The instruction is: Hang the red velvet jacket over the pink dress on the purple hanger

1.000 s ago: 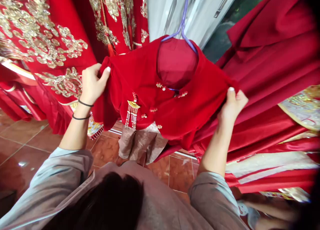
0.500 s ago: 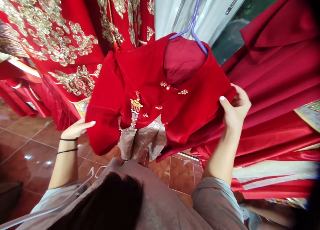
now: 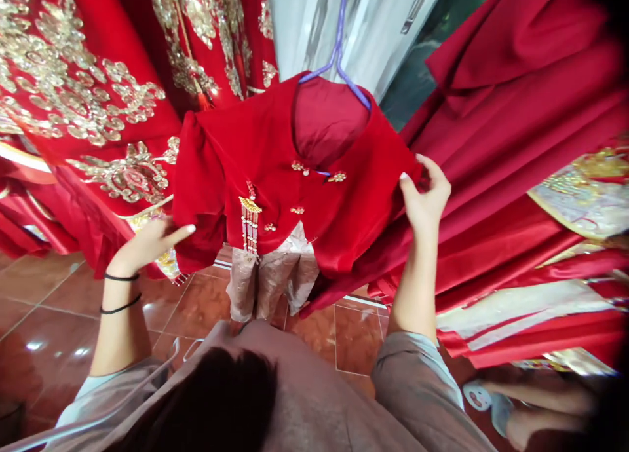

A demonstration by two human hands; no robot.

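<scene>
Red velvet jacket (image 3: pixel 295 170) hangs on purple hanger (image 3: pixel 339 65), centre of view, between racks of garments. No readable writing or label on it. Gold tassel ornament (image 3: pixel 249 219) dangles on front; gold frog buttons (image 3: pixel 318 172) at collar. Right hand (image 3: pixel 426 193) pinches jacket's sleeve edge between thumb and fingers. Left hand (image 3: pixel 150 242) flat, fingers extended together, touching other sleeve's lower edge. Gold-embroidered red robes (image 3: pixel 83 98) hang left; plain red drapes (image 3: pixel 515 111) right. Tiled floor (image 3: pixel 44 321) below.
</scene>
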